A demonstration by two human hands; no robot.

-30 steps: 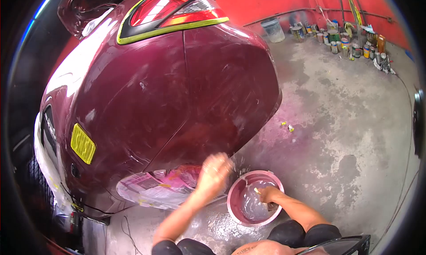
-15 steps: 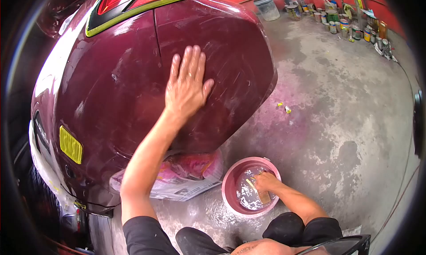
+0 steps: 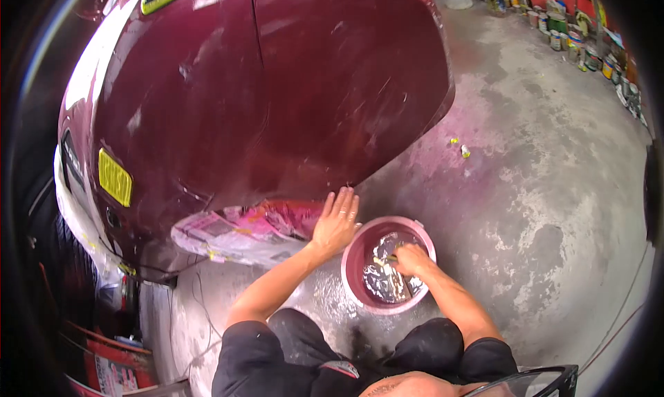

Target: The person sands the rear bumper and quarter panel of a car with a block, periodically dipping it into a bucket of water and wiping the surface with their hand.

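My left hand (image 3: 337,220) is open with fingers stretched out, near the lower edge of the dark red car body panel (image 3: 332,86) and just left of the pink basin's rim. Nothing shows in it. My right hand (image 3: 411,260) reaches into the pink basin (image 3: 351,286), its fingers closed round a flat block (image 3: 399,286) that dips into the water. A pale yellowish piece (image 3: 378,261) shows beside the fingers. The panel looks wet and streaked.
Plastic sheeting (image 3: 221,234) covers the wheel area under the panel. Yellow tape (image 3: 115,178) covers a patch at the left. Paint cans (image 3: 557,23) line the red wall at the back right. Small scraps (image 3: 465,151) and a hose lie on the concrete floor.
My left hand has left the panel's surface and moved down and right toward the basin. My right hand stays in the basin. The view has tilted downward.
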